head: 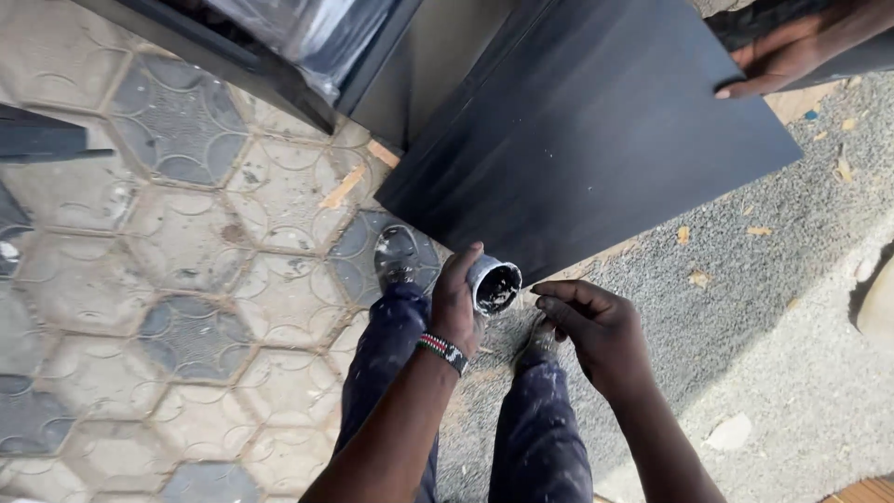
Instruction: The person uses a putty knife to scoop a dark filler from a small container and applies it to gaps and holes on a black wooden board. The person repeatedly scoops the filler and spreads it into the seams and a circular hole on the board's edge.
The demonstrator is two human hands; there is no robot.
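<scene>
Head view: left hand (pixel 456 303) wrapped around small round grey tin (pixel 494 284), open mouth tilted toward camera, white paste smeared inside. Tin held just below lower corner of large flat black board (pixel 577 121), above person's knees. Right hand (pixel 596 326) just beside tin, fingers curled loosely, holding nothing visible; fingertips near tin rim, touching or not cannot tell.

Handling, as judgement: tin probably light, rigid, not fragile; paste likely sticky, rim messy and maybe slippery, so best gripped around side wall as now. Board looks stiff, broad, awkward for one hand; edges the place to take it.

Second person's hand (pixel 773 61) resting on board's top right edge, thumb over face.

Counts: one tin, one black board, two own hands, one other hand, one beaded wristband (pixel 442 349) on left wrist, two paint-spattered blue trouser legs (pixel 391 373), two shoes, right one half hidden. Several wood chips on hexagon paving (pixel 186 261) and gravel (pixel 745 298).
</scene>
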